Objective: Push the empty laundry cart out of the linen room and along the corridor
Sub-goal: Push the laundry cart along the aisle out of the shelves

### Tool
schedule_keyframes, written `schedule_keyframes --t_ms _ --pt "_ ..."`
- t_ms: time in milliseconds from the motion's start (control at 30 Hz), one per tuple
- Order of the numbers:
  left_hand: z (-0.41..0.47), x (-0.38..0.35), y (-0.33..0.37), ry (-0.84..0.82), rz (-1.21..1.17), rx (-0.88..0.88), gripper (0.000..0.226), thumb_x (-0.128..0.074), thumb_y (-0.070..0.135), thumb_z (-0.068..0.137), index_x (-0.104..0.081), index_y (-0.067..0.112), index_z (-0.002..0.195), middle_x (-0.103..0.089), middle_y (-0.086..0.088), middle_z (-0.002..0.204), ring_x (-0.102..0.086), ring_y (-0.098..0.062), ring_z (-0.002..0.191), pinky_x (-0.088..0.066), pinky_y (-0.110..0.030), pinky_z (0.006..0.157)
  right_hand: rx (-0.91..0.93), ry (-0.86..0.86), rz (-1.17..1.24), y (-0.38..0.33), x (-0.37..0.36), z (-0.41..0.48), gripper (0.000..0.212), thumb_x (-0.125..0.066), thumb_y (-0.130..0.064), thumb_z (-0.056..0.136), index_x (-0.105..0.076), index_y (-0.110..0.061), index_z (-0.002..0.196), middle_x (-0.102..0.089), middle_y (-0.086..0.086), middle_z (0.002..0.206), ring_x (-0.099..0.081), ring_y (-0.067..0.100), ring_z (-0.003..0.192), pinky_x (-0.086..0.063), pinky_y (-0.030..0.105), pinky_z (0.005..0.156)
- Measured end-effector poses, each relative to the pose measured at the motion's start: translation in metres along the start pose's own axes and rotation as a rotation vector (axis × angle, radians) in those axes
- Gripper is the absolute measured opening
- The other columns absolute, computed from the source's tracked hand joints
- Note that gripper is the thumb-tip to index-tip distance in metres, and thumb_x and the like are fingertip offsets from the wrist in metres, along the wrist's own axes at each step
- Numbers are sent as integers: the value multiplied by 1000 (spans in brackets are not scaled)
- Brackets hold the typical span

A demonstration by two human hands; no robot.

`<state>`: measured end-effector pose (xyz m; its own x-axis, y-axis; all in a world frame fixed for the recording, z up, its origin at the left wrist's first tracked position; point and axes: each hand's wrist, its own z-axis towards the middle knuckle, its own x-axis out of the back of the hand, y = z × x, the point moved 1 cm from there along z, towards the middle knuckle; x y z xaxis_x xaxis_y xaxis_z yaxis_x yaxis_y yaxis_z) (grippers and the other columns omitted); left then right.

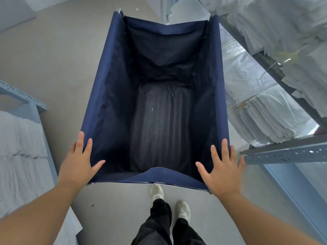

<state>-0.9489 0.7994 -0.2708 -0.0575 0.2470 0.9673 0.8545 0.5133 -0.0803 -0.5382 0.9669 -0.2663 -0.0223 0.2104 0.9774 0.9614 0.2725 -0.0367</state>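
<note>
A navy fabric laundry cart (104, 82) stands right in front of me, and I look straight down into it. Its dark inside holds nothing but a few specks of lint. My left hand (79, 163) lies flat on the near left corner of the rim, fingers spread. My right hand (221, 168) lies flat on the near right corner, fingers spread too. Neither hand curls around the rim. My feet in pale shoes show on the floor just behind the cart.
A metal shelf rack (283, 154) with stacks of folded white linen (261, 117) runs close along the cart's right side. A blue-grey rack (23, 98) with white bedding stands at the left. Beige floor (58, 53) stretches ahead on the left.
</note>
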Motion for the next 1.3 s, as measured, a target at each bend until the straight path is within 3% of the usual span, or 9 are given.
schedule_keyframes --t_ms 700,933,1167,1300 --pt "-91 -32 -35 3 -9 71 92 -75 54 76 -45 4 147 -21 -18 164 -47 -48 134 -59 -58 83 117 -48 -13 -13 -6 -59 85 -31 -74 85 -49 -20 148 -33 17 163 -32 46 147 -32 65 112" --pt "-123 -41 -39 23 1 115 90 -60 62 79 -45 10 149 -21 -19 164 -38 -54 138 -56 -64 85 158 -49 -47 -17 -6 -60 84 -32 -73 85 -50 -19 147 -33 15 163 -33 46 145 -31 69 106" --pt "-140 -48 -44 37 -3 151 86 -62 64 83 -47 11 148 -22 -20 164 -35 -54 138 -54 -64 89 190 -34 -97 -23 -6 -52 86 -28 -74 86 -46 -21 150 -30 12 165 -31 46 147 -30 69 108" --pt "-140 -45 -44 47 4 173 82 -46 69 89 -48 12 149 -22 -20 165 -34 -53 140 -52 -62 95 197 -34 -141 -27 -7 -43 80 -38 -73 91 -39 -24 154 -21 8 169 -24 42 150 -28 65 111"
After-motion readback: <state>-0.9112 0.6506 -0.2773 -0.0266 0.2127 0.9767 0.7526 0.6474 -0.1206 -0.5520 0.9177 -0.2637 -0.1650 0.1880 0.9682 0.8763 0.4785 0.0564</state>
